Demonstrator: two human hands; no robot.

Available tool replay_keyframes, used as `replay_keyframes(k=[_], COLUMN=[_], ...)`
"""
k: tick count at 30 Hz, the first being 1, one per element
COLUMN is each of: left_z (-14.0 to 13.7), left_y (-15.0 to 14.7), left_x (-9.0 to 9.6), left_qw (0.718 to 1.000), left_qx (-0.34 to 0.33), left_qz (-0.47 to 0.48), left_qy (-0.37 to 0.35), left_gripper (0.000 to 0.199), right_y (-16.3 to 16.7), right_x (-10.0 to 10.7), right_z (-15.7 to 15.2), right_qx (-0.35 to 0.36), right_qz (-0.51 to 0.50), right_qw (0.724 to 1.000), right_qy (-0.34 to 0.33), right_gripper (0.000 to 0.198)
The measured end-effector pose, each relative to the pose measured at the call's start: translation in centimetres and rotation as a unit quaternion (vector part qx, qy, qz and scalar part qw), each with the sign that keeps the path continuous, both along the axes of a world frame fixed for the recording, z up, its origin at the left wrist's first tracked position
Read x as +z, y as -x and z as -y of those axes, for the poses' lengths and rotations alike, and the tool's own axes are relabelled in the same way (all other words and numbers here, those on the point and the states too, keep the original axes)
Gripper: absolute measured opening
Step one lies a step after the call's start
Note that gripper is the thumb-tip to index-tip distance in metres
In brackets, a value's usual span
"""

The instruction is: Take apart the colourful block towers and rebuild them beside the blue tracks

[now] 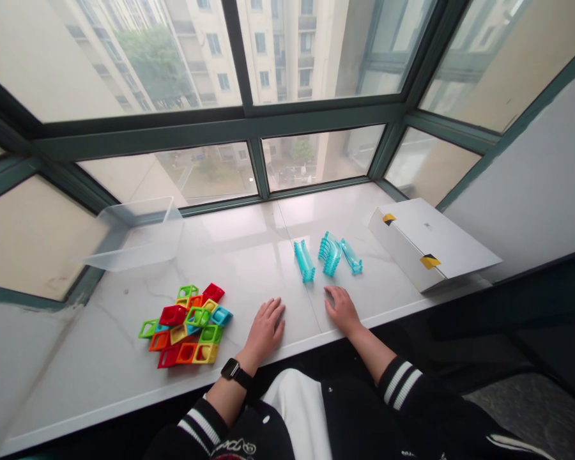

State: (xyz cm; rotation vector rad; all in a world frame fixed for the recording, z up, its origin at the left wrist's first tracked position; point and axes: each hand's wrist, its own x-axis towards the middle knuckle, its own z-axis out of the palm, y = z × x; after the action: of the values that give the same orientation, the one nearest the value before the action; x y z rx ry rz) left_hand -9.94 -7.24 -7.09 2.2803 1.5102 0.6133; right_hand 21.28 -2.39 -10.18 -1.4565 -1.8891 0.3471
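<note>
3 turquoise pieces [332,254], 1 tub [144,252], 1 box [436,233]

Soft daylight from the windows [311,57] glares on the ledge [242,236].

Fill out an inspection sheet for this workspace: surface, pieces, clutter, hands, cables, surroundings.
Surface: white ledge with grey veining and a seam running across it.
Pieces: a heap of coloured blocks left of the left hand; three translucent teal pieces just beyond the right hand.
Clutter: clear plastic bin at far left by the glass; white box with two yellow-and-black tabs at right.
Hands: both rest on the ledge, holding nothing; dark watch on the left wrist.
Cables: nothing seen.
Surroundings: green-framed windows on several sides, buildings outside.
</note>
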Motion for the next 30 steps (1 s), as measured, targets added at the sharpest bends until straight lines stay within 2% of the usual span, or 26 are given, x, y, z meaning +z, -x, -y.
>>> replay_keyframes(k=[5, 8, 10, 12, 14, 17, 19, 21, 25, 30], left_z=[1.2, 2.5, 3.4, 4.0, 4.2, 3.8, 3.4, 2.9, 2.2, 2.1], left_y=[0.8, 1.9, 3.1, 4.8, 7.2, 11.5, 14.5, 17.1, 20.4, 21.2], left_x=[1.4, 3.6, 5.5, 7.4, 9.0, 10.2, 10.2, 9.6, 7.8, 5.9], left_qw=[0.998, 0.993, 0.991, 0.988, 0.978, 0.937, 0.907, 0.888, 0.88, 0.873], left_qx=[-0.011, 0.003, 0.031, 0.078, 0.158, 0.308, 0.382, 0.434, 0.465, 0.486], left_qz=[0.03, 0.089, 0.124, 0.131, 0.109, 0.047, 0.019, -0.007, -0.032, -0.037], left_qy=[0.05, 0.076, 0.049, -0.016, -0.087, -0.157, -0.177, -0.153, -0.085, -0.019], left_gripper=[0.046, 0.041, 0.038, 0.035, 0.035, 0.043, 0.049, 0.054, 0.063, 0.068], right_y=[-0.2, -0.3, -0.4, -0.5, -0.5, -0.6, -0.6, -0.6, -0.6, -0.5], right_x=[-0.1, -0.1, -0.2, -0.2, -0.3, -0.5, -0.5, -0.5, -0.4, -0.2], right_z=[-0.1, -0.1, -0.2, -0.2, -0.2, -0.3, -0.3, -0.3, -0.3, -0.2], right_qx=[0.002, 0.003, 0.006, 0.007, 0.009, 0.01, 0.011, 0.01, 0.007, 0.003], right_qz=[-0.001, 0.001, 0.002, 0.005, 0.008, 0.011, 0.014, 0.017, 0.02, 0.022], right_qw=[1.0, 1.0, 1.0, 1.0, 1.0, 1.0, 1.0, 1.0, 1.0, 1.0], right_qy=[0.004, 0.007, 0.005, 0.004, 0.005, 0.006, 0.003, -0.004, -0.008, -0.002], right_gripper=[0.039, 0.038, 0.038, 0.038, 0.038, 0.038, 0.038, 0.037, 0.036, 0.037])
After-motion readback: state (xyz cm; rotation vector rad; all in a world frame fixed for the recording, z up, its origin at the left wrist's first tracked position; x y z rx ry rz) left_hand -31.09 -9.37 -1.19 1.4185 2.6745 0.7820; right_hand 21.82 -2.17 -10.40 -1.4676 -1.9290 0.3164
